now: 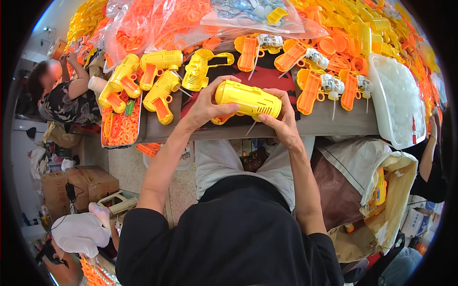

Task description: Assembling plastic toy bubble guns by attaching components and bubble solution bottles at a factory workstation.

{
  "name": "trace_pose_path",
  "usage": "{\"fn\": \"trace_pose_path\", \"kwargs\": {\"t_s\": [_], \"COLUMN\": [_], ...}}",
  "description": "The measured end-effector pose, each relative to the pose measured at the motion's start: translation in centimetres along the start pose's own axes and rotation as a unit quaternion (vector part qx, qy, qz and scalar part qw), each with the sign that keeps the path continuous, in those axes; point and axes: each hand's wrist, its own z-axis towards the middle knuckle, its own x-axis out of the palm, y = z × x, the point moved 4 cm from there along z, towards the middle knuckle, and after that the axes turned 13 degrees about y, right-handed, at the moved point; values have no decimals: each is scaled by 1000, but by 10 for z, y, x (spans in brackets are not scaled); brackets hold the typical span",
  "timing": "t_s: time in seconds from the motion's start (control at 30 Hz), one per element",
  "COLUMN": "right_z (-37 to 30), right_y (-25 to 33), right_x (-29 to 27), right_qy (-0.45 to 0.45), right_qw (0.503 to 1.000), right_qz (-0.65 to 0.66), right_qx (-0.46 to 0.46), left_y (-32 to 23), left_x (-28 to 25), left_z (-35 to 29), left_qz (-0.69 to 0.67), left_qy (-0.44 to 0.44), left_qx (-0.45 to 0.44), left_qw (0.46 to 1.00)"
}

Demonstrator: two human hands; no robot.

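Note:
Both my hands grip a yellow plastic toy gun (248,99) above the table's near edge. My left hand (207,107) wraps its left end, thumb across the lower side. My right hand (282,119) closes round the right end, thumb pressed near the bottom. An orange part of the grip shows below the left thumb, and a thin white tube hangs beneath. Left of my hands lie several yellow toy guns (162,90) with orange grips. A yellow open shell (198,69) lies just beyond. Several half-assembled orange guns (312,90) with clear printed barrels lie to the right.
A tray of small orange parts (121,127) sits at the table's left. At the right stands a white tub (377,102) of translucent pieces. Bags of orange parts (176,21) and yellow heaps line the back. An open sack (400,176) is at my right; other people are at both sides.

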Motion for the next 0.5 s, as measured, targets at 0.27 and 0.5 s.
{"fn": "trace_pose_path", "kwargs": {"t_s": [0.27, 0.5], "right_z": [0, 1], "right_y": [-1, -1], "right_x": [-1, -1], "right_qy": [15, 13], "right_qw": [999, 999], "right_qz": [17, 45], "right_qx": [-35, -14], "left_y": [-17, -9], "left_x": [14, 20], "left_z": [-5, -9], "left_qz": [89, 171], "left_qy": [-22, -100], "left_qx": [51, 56], "left_qw": [994, 979]}}
